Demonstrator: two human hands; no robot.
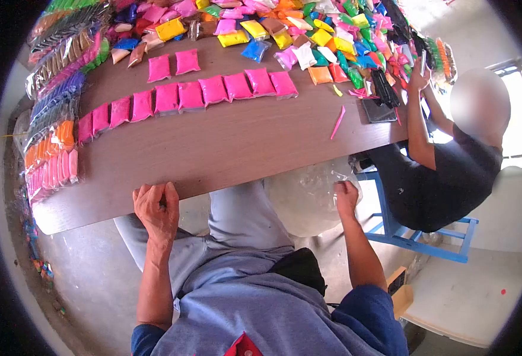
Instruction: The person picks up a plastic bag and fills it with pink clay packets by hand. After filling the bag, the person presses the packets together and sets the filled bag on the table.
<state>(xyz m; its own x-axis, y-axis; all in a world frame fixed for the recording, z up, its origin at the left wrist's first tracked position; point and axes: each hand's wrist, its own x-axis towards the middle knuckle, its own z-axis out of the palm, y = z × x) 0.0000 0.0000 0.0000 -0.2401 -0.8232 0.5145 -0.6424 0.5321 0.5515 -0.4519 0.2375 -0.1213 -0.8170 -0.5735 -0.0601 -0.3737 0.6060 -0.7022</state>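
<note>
My left hand (156, 207) is curled into a loose fist against the front edge of the brown table (213, 151). Nothing shows in its fingers. Off the table's edge, my right hand (347, 199) pinches the rim of a large clear plastic bag (305, 204), which hangs beside my knee. Across the table runs a curved row of bright pink packets (166, 99), side by side. Two more pink packets (159, 67) lie just behind that row.
A large heap of multicoloured packets (320, 38) covers the back. Bundled packets in clear wrap (53, 142) line the left edge. On the right, a co-worker (445, 172) sits on a blue stool (415, 244), near a black scale-like device (379, 111). A pink strip (337, 122) lies nearby.
</note>
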